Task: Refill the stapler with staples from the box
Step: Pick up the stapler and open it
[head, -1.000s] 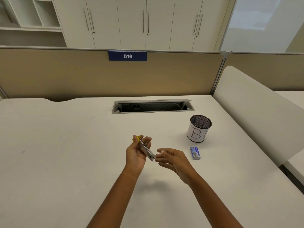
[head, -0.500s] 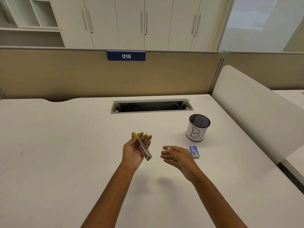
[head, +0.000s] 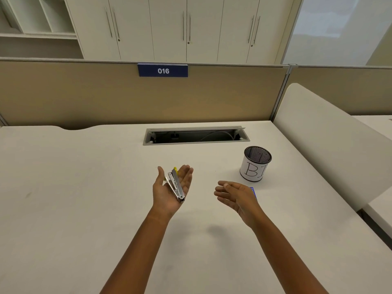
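Observation:
A small metal stapler [head: 175, 184] with a yellow part lies across the upturned palm of my left hand [head: 170, 190], whose fingers are straight. My right hand [head: 235, 196] hovers to the right of it, palm turned inward, fingers relaxed and holding nothing. The blue staple box [head: 254, 192] lies on the white desk [head: 84, 198] just behind my right hand, and only its right edge shows past the fingers.
A mesh pen cup [head: 255, 163] wrapped in white paper stands behind the staple box. An open cable tray [head: 196, 135] is set in the desk at the back. A beige partition closes the far side and a white panel [head: 331, 145] the right side.
My left hand has opened flat under the stapler. My right hand has moved right, away from the stapler, and now covers most of the staple box.

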`<state>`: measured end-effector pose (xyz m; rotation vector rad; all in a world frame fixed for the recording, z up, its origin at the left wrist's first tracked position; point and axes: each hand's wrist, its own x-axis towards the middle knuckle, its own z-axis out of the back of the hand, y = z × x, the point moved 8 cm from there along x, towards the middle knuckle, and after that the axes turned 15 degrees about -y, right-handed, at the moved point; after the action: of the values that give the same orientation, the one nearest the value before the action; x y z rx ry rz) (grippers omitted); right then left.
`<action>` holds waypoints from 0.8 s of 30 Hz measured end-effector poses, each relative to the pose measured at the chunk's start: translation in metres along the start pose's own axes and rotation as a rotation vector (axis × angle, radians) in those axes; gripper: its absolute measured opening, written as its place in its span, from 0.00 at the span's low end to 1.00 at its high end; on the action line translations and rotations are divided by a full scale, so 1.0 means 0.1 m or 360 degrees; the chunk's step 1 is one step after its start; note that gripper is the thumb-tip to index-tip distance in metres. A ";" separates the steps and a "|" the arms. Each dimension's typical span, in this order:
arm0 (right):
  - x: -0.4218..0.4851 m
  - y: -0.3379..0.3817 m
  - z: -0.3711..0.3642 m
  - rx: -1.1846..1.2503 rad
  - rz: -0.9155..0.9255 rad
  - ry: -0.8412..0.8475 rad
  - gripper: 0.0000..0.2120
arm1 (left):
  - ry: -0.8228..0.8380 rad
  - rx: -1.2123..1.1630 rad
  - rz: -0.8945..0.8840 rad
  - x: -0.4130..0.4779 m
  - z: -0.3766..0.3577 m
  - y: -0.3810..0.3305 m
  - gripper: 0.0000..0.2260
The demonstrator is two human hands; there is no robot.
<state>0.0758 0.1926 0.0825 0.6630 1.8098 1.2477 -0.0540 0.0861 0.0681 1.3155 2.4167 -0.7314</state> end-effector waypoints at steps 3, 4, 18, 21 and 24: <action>-0.02 0.00 -0.05 -0.0068 0.0039 0.0019 0.09 | 0.0020 0.0138 0.0020 -0.01 -0.05 0.06 0.28; -0.03 0.00 -0.09 -0.0096 0.0061 0.0037 0.09 | 0.0033 0.0210 0.0018 -0.02 -0.07 0.09 0.29; -0.15 0.20 -0.45 -0.0531 0.0476 0.0060 0.16 | 0.0072 0.0787 0.0148 -0.09 -0.22 0.47 0.26; -0.14 0.20 -0.45 -0.0562 0.0472 0.0082 0.19 | 0.0038 0.0909 0.0119 -0.05 -0.20 0.49 0.26; -0.12 0.24 -0.41 -0.0722 0.0599 -0.0023 0.20 | -0.0062 0.0969 0.0008 0.01 -0.15 0.46 0.20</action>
<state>0.0463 0.1720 0.1160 0.7642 1.3510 1.8244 -0.0160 0.1162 0.0660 1.4808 2.2366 -1.5592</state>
